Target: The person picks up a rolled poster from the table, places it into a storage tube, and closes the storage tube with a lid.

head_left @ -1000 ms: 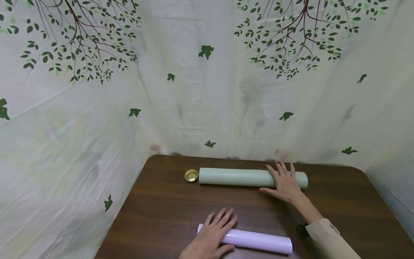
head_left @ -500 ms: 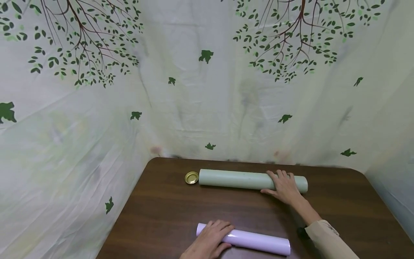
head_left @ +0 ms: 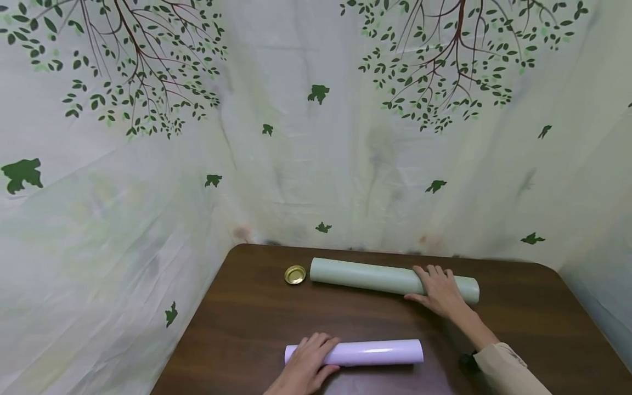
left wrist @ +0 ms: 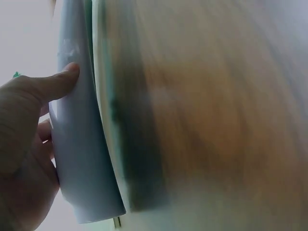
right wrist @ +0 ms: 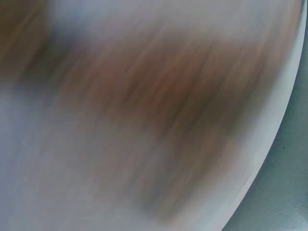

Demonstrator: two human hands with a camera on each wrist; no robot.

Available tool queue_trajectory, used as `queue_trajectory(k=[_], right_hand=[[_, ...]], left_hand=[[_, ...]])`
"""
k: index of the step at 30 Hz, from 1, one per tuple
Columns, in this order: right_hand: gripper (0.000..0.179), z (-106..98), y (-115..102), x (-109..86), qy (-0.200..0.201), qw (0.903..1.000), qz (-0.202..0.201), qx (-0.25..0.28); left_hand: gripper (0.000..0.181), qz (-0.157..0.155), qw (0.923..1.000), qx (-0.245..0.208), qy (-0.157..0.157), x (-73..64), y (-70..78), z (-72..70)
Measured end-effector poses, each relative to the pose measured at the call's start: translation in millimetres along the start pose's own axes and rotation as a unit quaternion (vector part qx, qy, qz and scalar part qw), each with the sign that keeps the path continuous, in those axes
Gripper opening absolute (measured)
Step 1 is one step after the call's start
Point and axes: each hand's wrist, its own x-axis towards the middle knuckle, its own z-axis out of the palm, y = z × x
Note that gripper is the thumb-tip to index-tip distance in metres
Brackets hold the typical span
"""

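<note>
A shiny lilac roll [head_left: 372, 353] lies crosswise near the front of the table, a shadow under its right part. My left hand [head_left: 307, 362] grips it near its left end; in the left wrist view the thumb lies across the roll [left wrist: 86, 144]. Farther back is a longer pale green roll [head_left: 365, 275], slanting slightly nearer at its right end. My right hand [head_left: 443, 293] grips it toward that end, fingers over the top and thumb on the near side. The right wrist view is mostly blur and shows no clear hand.
A small round gold-coloured dish or lid [head_left: 295, 275] sits just left of the green roll. The brown wooden table [head_left: 257, 323] has rounded far corners. Behind it hangs a pale cloth [head_left: 345, 164] printed with branches and leaves.
Both hands' fingers have gone from spread to curled round the rolls. The lilac roll's right end has swung away from me and left; the green roll has turned slightly and shifted right.
</note>
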Motion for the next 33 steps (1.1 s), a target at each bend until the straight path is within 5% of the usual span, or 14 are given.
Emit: queue_trajectory(k=[12,18,33], right_hand=[[0.082,-27.0,18.2,-33.6,0.049,0.9987,0.013,0.002],[0.083,-44.0,29.1,-52.3,0.092,0.9956,0.002,-0.013],[0.089,-74.5,47.2,-99.5,0.152,0.9882,-0.003,-0.019]], left_hand=[[0.05,-0.068,0.9967,0.028,0.034,-21.2,-24.8,-29.4],[0.053,-0.074,0.9949,0.046,0.051,-26.7,-36.0,-41.5],[0.053,-0.135,0.9861,0.083,0.051,-43.3,-66.8,-55.4]])
